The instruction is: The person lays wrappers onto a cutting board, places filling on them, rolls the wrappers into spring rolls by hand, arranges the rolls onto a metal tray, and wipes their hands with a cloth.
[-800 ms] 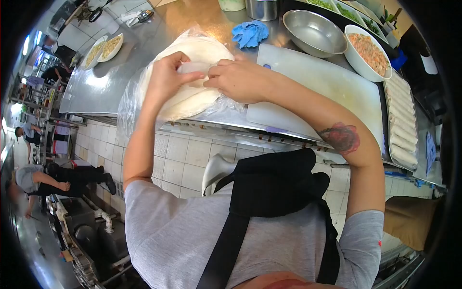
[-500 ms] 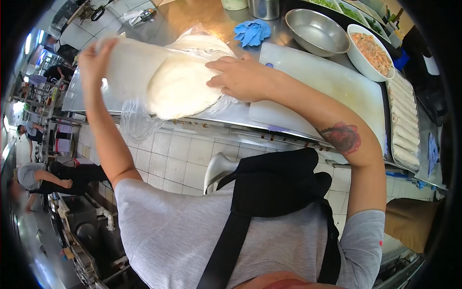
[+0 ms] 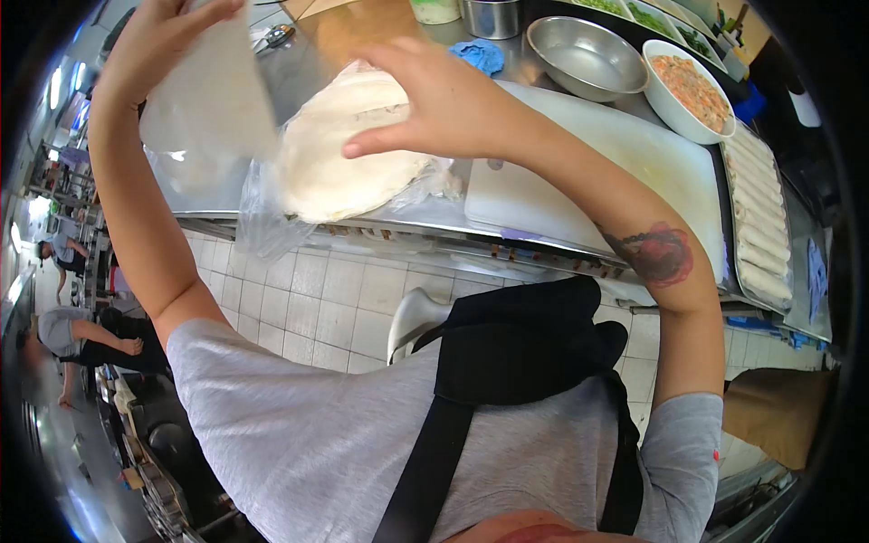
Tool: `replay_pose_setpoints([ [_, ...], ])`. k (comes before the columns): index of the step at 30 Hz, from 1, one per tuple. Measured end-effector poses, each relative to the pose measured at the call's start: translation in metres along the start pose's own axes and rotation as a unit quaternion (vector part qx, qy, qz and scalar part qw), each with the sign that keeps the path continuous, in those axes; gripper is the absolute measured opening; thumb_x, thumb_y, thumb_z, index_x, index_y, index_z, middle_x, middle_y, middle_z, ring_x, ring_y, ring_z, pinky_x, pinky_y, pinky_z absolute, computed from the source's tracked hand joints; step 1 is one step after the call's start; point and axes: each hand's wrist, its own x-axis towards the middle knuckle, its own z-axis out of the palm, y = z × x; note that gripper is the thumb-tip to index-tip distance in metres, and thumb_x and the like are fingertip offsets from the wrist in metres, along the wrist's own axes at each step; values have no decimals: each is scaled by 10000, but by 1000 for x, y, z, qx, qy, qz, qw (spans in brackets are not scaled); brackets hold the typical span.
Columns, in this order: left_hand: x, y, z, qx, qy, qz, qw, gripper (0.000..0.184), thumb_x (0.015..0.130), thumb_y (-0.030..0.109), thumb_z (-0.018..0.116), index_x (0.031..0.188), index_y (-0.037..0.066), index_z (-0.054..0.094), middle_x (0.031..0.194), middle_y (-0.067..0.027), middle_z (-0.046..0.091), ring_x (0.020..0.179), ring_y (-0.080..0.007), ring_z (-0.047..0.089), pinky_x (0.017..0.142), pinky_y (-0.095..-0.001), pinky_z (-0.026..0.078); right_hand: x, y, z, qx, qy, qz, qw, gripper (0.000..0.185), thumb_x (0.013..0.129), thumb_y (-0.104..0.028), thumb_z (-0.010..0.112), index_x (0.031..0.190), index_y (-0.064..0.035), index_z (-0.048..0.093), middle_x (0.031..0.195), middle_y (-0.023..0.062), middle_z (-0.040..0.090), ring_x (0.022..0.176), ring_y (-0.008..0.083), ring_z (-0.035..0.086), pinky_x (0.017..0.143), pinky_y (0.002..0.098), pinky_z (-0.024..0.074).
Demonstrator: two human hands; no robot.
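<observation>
My left hand [image 3: 163, 45], at the upper left, grips the edge of a thin pale dough sheet [image 3: 213, 104], which hangs down from it clear of the stack. Below my right hand lies a round stack of dough sheets [image 3: 335, 176] on clear plastic wrap [image 3: 262, 213]. My right hand [image 3: 425, 104] is over the stack's upper right part with thumb and fingers spread, nothing between them. Whether it touches the top sheet I cannot tell. A whitish cutting board [image 3: 588, 176] is right of the stack.
Behind the board stand a steel bowl [image 3: 588, 59] and a white bowl of orange-flecked filling [image 3: 692, 90]. A tray of white rolls [image 3: 759, 217] lies at the right. A blue cloth [image 3: 480, 56] and a steel pot [image 3: 491, 16] are at the back. Other people [image 3: 68, 335] stand far left.
My left hand has moved up and left, drawing the dough sheet away from the stack. My right hand has come off the stack's right side and shifted up and left, fingers spread wider.
</observation>
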Motion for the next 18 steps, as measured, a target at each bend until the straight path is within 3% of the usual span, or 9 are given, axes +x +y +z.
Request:
replay_pose_setpoints([
  [2, -2, 38, 14, -50, -67, 55, 995, 352, 895, 309, 750, 1107, 30, 714, 880, -23, 722, 700, -78, 671, 649, -219, 529, 2, -9, -9, 15, 91, -21, 995, 579, 841, -430, 743, 1251, -39, 622, 1220, 167, 628, 1094, 268, 621, 860, 355, 494],
  [5, -30, 111, 49, -90, 20, 138, 986, 301, 908, 276, 740, 1066, 20, 731, 830, -59, 735, 656, -93, 657, 624, -219, 529, -1, -4, -26, 17, 179, -71, 981, 782, 712, -536, 793, 1271, -26, 595, 1196, 203, 654, 1091, 356, 632, 931, 463, 502],
  [7, -29, 133, 71, -167, 10, 183, 969, 271, 905, 262, 743, 1019, 16, 730, 796, -44, 722, 622, -84, 631, 604, -219, 507, -16, 7, -54, -1, 100, -50, 994, 613, 745, -403, 797, 1186, -8, 638, 1077, 165, 694, 1017, 314, 661, 899, 421, 516],
  [8, -12, 119, 70, -205, -62, 178, 960, 298, 896, 265, 752, 1068, 24, 723, 848, -35, 729, 658, -74, 649, 633, -213, 517, -28, 12, -73, -10, 60, -38, 997, 529, 762, -337, 799, 1143, 1, 659, 1018, 146, 714, 980, 293, 675, 884, 401, 523],
  [9, 1, 109, 70, -241, -133, 173, 946, 334, 887, 269, 762, 1117, 31, 715, 900, -25, 735, 695, -65, 668, 661, -208, 526, -38, 12, -96, 3, 1, 53, 999, 462, 800, -304, 786, 1127, 1, 670, 987, 114, 703, 947, 235, 663, 853, 348, 512],
  [11, 7, 108, 86, -236, -174, 174, 940, 306, 869, 214, 778, 1098, 19, 721, 914, -19, 739, 724, -55, 662, 693, -196, 517, -63, 10, -142, 33, -113, 236, 965, 330, 874, -236, 760, 1095, 0, 694, 926, 49, 682, 883, 120, 639, 793, 244, 491],
  [14, 9, 133, 119, -228, -234, 231, 916, 260, 849, 191, 796, 1014, 4, 727, 901, 15, 719, 791, -34, 637, 761, -202, 501, -104, 37, -177, 81, -75, 264, 958, 164, 880, -139, 751, 965, -3, 719, 763, -33, 637, 785, 41, 592, 760, 200, 474],
  [17, 34, 148, 153, -241, -269, 220, 906, 195, 858, 156, 782, 971, 11, 717, 886, 32, 699, 809, -30, 619, 772, -211, 491, -127, 65, -198, 64, 19, 228, 971, 130, 879, -104, 730, 948, 3, 708, 813, 4, 654, 818, 64, 603, 762, 233, 486],
  [18, 43, 150, 163, -237, -230, 253, 909, 141, 881, 134, 759, 953, 23, 709, 886, 31, 693, 818, -34, 609, 764, -216, 483, -121, 35, -211, -56, 45, 276, 958, 132, 869, -105, 708, 965, -22, 745, 847, 83, 726, 780, 152, 644, 764, 297, 511],
])
